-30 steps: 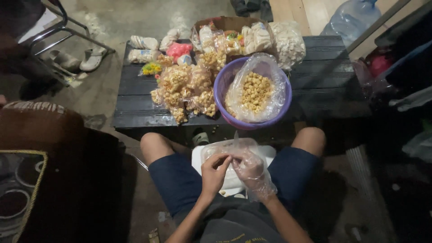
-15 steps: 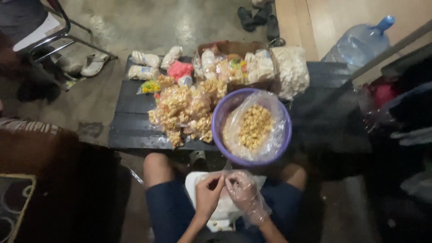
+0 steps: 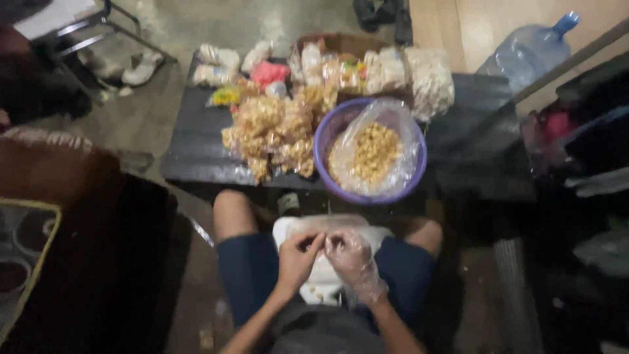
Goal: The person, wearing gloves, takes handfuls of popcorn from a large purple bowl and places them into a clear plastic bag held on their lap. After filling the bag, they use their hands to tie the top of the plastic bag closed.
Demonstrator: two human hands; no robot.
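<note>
A heap of small clear packets (image 3: 275, 134) filled with golden snacks lies on the dark surface (image 3: 196, 154), just left of a purple bowl (image 3: 322, 157). Behind them a brown cardboard box (image 3: 341, 44) holds more clear packets; a pink packet (image 3: 268, 72) and a white-filled bag (image 3: 430, 82) lie beside it.

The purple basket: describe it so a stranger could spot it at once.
On the dark low table, right of the heap of small filled snack bags, sits the round purple plastic basket. It alone is lined with a clear bag holding loose yellow pieces.
</note>
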